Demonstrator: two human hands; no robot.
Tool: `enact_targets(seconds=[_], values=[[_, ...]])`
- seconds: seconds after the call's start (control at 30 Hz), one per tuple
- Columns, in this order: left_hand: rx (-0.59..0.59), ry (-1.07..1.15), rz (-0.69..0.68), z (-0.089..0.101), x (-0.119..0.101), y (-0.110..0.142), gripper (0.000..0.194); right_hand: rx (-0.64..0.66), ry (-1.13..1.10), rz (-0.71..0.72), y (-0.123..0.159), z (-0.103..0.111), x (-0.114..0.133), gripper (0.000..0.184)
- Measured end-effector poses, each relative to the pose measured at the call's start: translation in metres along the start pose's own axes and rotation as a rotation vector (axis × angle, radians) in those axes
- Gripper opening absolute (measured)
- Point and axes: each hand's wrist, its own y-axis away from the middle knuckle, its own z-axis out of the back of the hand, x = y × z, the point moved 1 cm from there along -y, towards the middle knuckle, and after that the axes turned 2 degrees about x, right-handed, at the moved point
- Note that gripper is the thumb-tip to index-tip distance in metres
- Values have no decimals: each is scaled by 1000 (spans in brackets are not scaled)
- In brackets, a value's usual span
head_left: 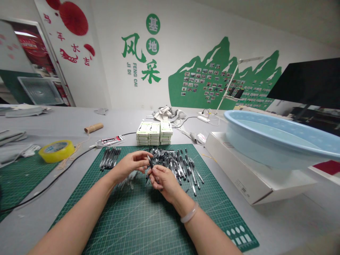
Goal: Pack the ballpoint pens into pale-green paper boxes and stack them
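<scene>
Wall: rising behind the table (117, 132), the wall (111, 21) is carrying a green mountain mural (177, 88) dotted with small photos.
Table: spreading beneath everything at hand, its grey top is bearing the mats, boxes and pens.
Cutting mat: the green gridded cutting mat (124, 226) is lying flat under both forearms.
Basin: the light-blue basin (255, 141) is sitting on the white box, on the right.
White box: the long white box (239, 170) is resting on the table beside the mat's right edge.
Pen pile: black-and-clear pens (183, 164) are lying loosely heaped on the mat, just beyond and to the right of the hands.
Small boxes: white-and-green small boxes (148, 134) are standing stacked at the mat's far edge.
Left hand: the left hand (132, 163) is curving its fingers around the pointed end of the held pen, thumb and forefinger standing partly apart; whether they are touching it cannot be told.
Right hand: the right hand (163, 179) is closing thumb and fingers on the held pen, the other fingers curling inward.
Tape roll: the yellow tape roll (57, 151) is lying at the left.
Pen row: dark-ended pens (110, 158) are lying side by side near the mat's far left corner.
Held pen: the dark held pen (151, 163) is tilting between the hands, above the mat.
</scene>
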Motion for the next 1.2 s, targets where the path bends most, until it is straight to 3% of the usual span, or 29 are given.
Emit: enact_targets(seconds=[0.13,0.23,0.5,0.57,0.7,0.77,0.8,0.93,1.0,1.07,1.2], values=[[1,-21,-12,-19,14,-5,34,-68,-46,42,-2,1,0,33],[-52,18,-36,-24,21,-9,32,-77,-30,31,-3,2,-2,35],[-223,244,-21,-2,23,-12,26,-83,120,-16,-3,5,-9,33],[-214,263,13,-4,23,-10,28,-87,153,-36,-4,4,-11,34],[-88,210,62,-10,22,-9,36,-77,153,15,-5,3,-11,35],[-135,93,46,2,23,-10,40,-94,168,37,-5,3,-10,37],[-218,-22,41,12,24,-10,42,-115,185,46,-6,3,-10,37],[-687,-829,129,71,34,-2,39,-210,280,85,-5,3,-6,31],[-746,-1104,245,93,42,3,38,-226,309,100,-4,2,-4,26],[-750,-1236,338,104,49,7,38,-235,322,108,-4,2,-4,22],[-738,-1299,421,103,57,7,38,-255,331,135,-3,4,-2,18]])
